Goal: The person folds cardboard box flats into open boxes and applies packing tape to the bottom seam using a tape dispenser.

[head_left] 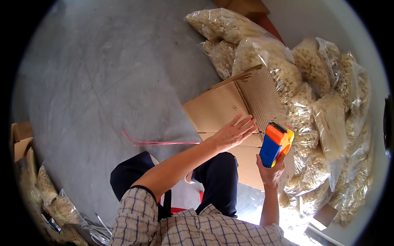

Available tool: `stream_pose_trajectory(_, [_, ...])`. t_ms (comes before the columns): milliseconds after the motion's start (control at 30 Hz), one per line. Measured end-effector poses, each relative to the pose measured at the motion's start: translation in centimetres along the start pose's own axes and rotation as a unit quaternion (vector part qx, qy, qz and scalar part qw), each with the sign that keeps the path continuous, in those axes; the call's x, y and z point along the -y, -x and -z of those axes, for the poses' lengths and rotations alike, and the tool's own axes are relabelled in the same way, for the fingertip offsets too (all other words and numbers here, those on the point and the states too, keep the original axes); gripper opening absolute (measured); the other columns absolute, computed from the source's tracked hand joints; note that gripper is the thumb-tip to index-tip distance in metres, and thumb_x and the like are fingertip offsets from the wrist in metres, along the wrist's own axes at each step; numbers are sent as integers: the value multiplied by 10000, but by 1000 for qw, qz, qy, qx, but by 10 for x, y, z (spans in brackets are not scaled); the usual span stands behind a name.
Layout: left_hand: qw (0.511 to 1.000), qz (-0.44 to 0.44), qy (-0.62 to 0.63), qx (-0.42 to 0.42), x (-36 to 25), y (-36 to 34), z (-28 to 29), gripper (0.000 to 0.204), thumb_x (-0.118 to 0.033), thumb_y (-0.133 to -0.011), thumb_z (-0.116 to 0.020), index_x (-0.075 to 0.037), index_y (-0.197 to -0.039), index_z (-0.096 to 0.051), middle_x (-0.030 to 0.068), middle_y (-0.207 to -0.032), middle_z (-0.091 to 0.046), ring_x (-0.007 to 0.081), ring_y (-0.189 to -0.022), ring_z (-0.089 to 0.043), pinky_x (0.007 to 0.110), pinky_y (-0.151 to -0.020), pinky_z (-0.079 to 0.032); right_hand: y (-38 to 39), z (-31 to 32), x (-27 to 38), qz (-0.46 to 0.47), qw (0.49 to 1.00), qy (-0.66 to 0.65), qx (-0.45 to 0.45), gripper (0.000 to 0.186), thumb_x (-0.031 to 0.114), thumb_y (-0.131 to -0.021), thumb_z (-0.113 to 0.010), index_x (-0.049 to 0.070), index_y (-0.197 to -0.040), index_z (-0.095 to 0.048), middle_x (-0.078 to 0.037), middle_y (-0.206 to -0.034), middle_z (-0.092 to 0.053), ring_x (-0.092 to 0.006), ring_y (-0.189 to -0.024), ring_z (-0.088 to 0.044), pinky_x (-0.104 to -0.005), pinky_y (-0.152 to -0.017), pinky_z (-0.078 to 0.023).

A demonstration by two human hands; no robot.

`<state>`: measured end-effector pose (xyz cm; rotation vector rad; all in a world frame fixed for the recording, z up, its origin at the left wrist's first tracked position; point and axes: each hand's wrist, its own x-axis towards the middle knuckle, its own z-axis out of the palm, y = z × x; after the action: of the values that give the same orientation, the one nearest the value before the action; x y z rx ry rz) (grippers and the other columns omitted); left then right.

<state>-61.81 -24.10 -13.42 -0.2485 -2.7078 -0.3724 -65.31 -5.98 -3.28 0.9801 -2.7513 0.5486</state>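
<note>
A stack of flattened cardboard boxes (217, 107) lies in front of me, slightly right of the middle, its corrugated edges turned toward the right. My left hand (234, 133) reaches over the stack, fingers stretched out and nothing in them. Whether it presses on the cardboard, I cannot tell. My right hand (271, 170) is closed around a tape dispenser (276, 143) with an orange and blue body and some yellow at its side. The dispenser is held up beside the stack's corrugated edge, its dark end pointing away from me. My right fingers are partly hidden behind it.
Clear plastic bags (301, 106) full of pale pieces pile up along the right wall. Pink string (164, 143) lies on the grey floor (102, 74) left of the stack. At the lower left are more bags (61, 207), a carton (21, 141) and a coiled cable (96, 231).
</note>
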Motion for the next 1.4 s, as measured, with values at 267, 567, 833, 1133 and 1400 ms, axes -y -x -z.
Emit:
stream_pose_trajectory(267, [993,-16,-15,-117,-4,33,26,202,-210,-704,-565,-92,-867,-552,21,-854,-516,180,-896,-485,334,-880,-352,24,-22,27,52,992,-77,-83,659,186,-592,-781,-38,-1084,-404,-127,-742,-562,-242,-602,-567,-353,-557,-453])
stream_pose_trajectory(567, [983,85,-141,-85,32,96,98,112,-266,-635,-615,-173,-696,-597,-2,-768,-508,172,-836,-491,317,-721,-364,39,26,62,31,929,-365,-60,530,91,-678,-711,-10,-1115,-428,-101,-878,-590,-158,-747,-582,-279,-641,-487])
stream_pose_trajectory(833, [931,212,-287,-80,81,223,231,99,-158,-626,-650,-128,-711,-611,5,-783,-501,180,-839,-481,333,-735,-375,22,72,100,106,877,-468,-9,479,67,-713,-671,-4,-1114,-419,-100,-912,-600,-147,-808,-581,-280,-708,-477])
stream_pose_trajectory(1133, [910,307,-245,-134,70,346,258,108,-88,-623,-635,-80,-727,-608,33,-728,-464,222,-763,-455,327,-656,-390,-22,13,167,216,895,-373,119,463,118,-682,-721,-8,-1043,-460,-89,-871,-595,-152,-759,-584,-280,-639,-482])
stream_pose_trajectory(1400, [915,351,-139,-140,67,387,264,162,-36,-600,-652,-65,-757,-624,27,-740,-484,230,-788,-465,351,-664,-432,27,-77,165,203,912,-277,226,490,151,-632,-768,-8,-989,-474,-83,-796,-569,-144,-703,-557,-279,-612,-471])
